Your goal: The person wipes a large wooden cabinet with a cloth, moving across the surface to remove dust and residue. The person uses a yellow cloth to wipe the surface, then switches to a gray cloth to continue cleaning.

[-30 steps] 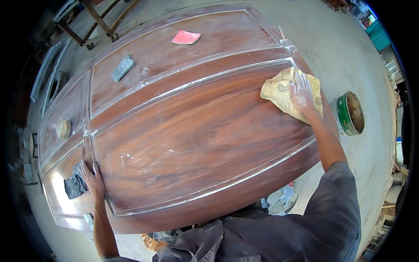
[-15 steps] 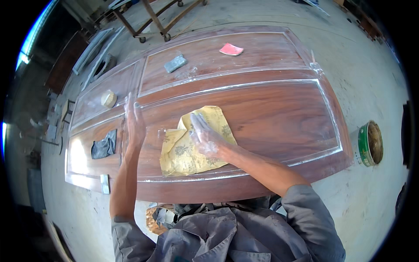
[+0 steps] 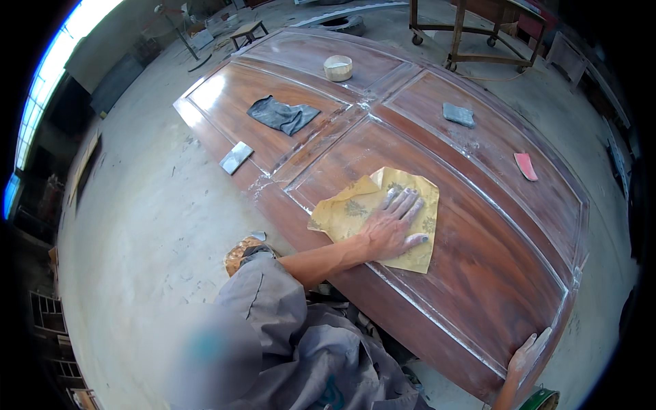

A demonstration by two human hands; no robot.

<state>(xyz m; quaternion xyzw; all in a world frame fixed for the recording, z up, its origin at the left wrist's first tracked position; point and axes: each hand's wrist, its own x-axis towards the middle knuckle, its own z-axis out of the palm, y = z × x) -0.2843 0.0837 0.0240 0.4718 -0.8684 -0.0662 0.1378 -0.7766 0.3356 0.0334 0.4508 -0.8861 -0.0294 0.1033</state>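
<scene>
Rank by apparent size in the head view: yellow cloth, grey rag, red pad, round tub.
1. yellow cloth
2. grey rag
3. round tub and red pad: look alike, and the tub lies farther away, so unranked.

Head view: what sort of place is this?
Probably a woodworking or furniture-finishing workshop: a large panelled wooden door lies flat over a dusty concrete floor, with sanding blocks and a yellow cloth on it.

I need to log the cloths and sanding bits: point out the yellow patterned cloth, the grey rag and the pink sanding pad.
yellow patterned cloth (image 3: pixel 348 212), head view, on its left part beside the hand.
crumpled grey rag (image 3: pixel 282 115), head view, on its middle.
small pink sanding pad (image 3: pixel 525 166), head view, on its centre.
</scene>
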